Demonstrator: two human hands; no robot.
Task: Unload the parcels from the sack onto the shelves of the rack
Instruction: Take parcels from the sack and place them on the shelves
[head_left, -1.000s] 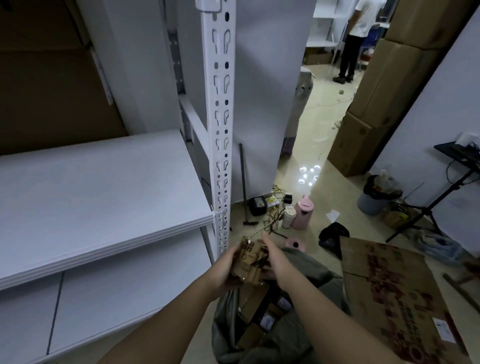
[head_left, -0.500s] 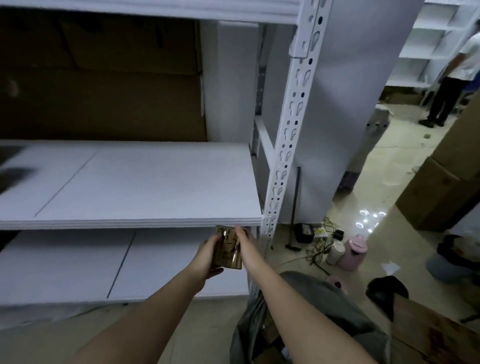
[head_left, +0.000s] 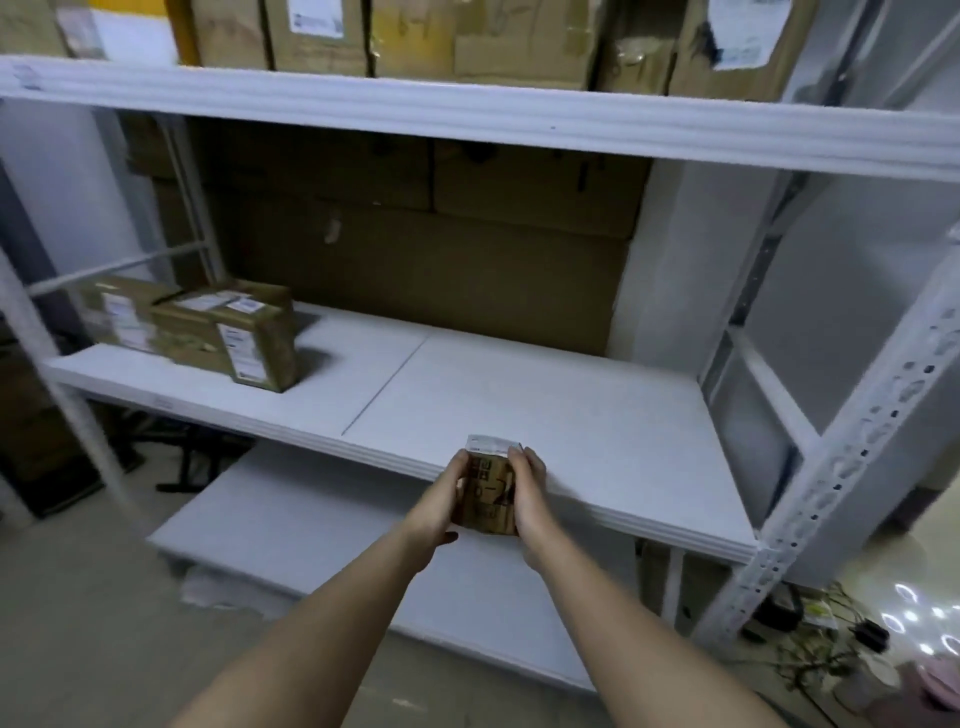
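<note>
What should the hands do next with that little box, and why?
Probably push the small parcel forward and set it down on the middle shelf. The left hand and right hand hold it right at the shelf's front edge, with bare board just beyond.

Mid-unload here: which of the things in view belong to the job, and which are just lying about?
Job:
small parcel, held by left hand and right hand
middle shelf
two parcels already shelved

Lying about:
boxes on the top shelf
cables on the floor
</note>
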